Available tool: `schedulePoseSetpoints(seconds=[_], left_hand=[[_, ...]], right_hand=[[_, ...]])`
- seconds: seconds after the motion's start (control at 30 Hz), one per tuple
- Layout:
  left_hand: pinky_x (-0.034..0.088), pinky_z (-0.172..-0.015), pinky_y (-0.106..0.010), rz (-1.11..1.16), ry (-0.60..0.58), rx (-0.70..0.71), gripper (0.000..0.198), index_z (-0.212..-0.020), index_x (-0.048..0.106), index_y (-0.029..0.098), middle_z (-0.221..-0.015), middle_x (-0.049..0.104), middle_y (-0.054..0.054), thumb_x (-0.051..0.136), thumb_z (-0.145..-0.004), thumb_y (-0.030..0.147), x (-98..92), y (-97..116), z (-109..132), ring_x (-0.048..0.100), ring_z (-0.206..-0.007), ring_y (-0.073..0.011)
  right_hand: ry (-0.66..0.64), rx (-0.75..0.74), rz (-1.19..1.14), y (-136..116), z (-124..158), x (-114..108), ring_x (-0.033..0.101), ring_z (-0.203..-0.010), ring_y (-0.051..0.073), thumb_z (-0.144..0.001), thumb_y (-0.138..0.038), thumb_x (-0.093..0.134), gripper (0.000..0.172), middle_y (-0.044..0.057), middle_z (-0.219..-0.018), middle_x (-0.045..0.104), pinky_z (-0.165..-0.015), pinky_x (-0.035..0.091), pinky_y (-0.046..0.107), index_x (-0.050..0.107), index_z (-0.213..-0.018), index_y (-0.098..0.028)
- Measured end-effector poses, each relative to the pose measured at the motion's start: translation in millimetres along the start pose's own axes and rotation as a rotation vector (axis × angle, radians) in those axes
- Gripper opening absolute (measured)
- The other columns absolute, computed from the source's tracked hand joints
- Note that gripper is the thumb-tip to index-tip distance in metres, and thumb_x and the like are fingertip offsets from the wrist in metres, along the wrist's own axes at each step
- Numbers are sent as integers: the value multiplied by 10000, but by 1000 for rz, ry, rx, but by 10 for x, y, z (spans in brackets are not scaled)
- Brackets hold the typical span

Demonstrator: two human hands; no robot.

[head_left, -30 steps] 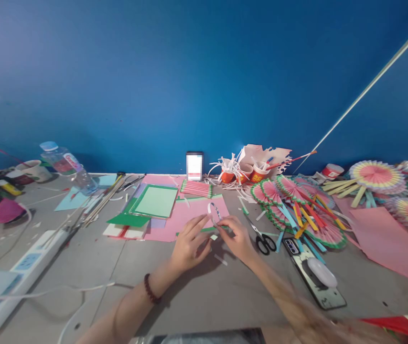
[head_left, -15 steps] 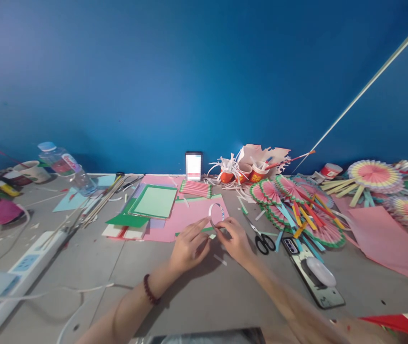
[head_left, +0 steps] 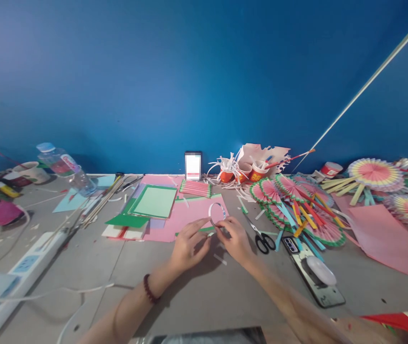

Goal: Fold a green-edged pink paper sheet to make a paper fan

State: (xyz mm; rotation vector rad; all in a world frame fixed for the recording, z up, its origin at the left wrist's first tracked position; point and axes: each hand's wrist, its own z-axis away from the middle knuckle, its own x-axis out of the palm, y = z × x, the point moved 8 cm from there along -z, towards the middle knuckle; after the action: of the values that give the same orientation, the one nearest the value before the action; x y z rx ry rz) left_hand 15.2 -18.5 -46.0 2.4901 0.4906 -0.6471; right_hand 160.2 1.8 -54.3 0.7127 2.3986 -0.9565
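Observation:
My left hand (head_left: 188, 246) and my right hand (head_left: 235, 240) meet over the grey table, fingertips pinched together on a thin white paper strip (head_left: 217, 212) that curls up into a loop above them. The loop stands over a pink paper sheet (head_left: 186, 215). A green strip (head_left: 206, 230) lies just under my fingers. A bead bracelet sits on my left wrist. Black-handled scissors (head_left: 263, 237) lie right of my right hand.
Coloured card (head_left: 154, 201) is stacked to the left. Pleated paper fans (head_left: 297, 210) pile up on the right, next to a phone (head_left: 311, 274). Paper cups (head_left: 241, 174), a second phone (head_left: 193, 165), a water bottle (head_left: 64, 167) and a power strip (head_left: 17, 272) surround the spot.
The strip's loop has grown rounder and shifted slightly right. My hands have drawn a little closer together; otherwise they stay in place.

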Motion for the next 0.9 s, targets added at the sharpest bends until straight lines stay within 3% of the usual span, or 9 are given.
schedulePoseSetpoints(seconds=[0.27,0.6,0.7,0.9], left_hand=[[548,-884,-417,119,27,-80,103,-796,634,209,-1122,686,-100,579,-850,140,-32,-12,-59,633,-1084,-239],[550,-853,-358,354,-75,-222,133,-768,626,199,-1038,703,-108,557,-882,193,67,-16,-19,668,-1005,-217],[541,-854,-376,428,-24,-330,163,-743,634,208,-996,715,-105,569,-890,234,41,-112,-21,672,-975,-222],[523,-806,-363,603,162,-658,281,-678,635,195,-873,728,-88,623,-866,403,-16,-445,30,687,-908,-239]], right_hand=[[14,8,22,28,19,7,618,-819,201,-919,-182,546,107,53,-823,664,-757,502,314,650,-927,-204],[-16,114,3,196,56,44,685,-862,215,-962,-256,484,210,70,-919,733,-794,523,330,641,-1093,-208],[-27,167,-58,253,66,70,699,-861,211,-959,-285,492,193,67,-937,743,-768,529,309,656,-1030,-213],[-20,263,-184,290,57,80,655,-684,170,-911,-282,523,159,37,-773,694,-654,540,276,656,-865,-207]])
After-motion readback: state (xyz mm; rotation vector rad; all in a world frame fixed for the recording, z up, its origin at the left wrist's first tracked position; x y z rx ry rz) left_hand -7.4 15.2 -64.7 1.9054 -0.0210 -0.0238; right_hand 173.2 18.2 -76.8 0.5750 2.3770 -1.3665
